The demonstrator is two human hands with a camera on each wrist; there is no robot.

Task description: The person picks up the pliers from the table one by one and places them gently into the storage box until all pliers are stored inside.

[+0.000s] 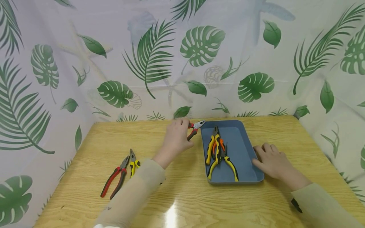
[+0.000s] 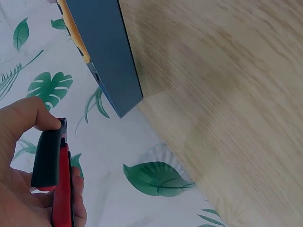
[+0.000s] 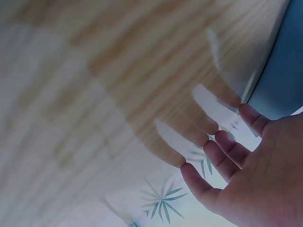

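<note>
The left hand (image 1: 177,135) grips red pliers (image 1: 196,126) by the tray's (image 1: 242,152) back-left corner; if they dip, their tip could snag its rim. The right hand (image 1: 272,161), fingers spread, is at its right edge.

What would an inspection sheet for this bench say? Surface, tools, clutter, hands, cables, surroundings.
Surface: wood-grain table, glare at the front.
Job's things: held pliers, red and black, nose near the tray's rear-left corner; blue tray with overlapping pliers, yellow-black ones and an orange handle; on the table at left, loose red-black pliers beside yellow-handled pliers, partly hidden by a sleeve.
Clutter: small dark speck, front left.
Hands: left hand grips the held pliers; right hand touches the table beside the tray's right wall.
Cables: nothing seen.
Surroundings: leaf-print backdrop behind and at both sides.
</note>
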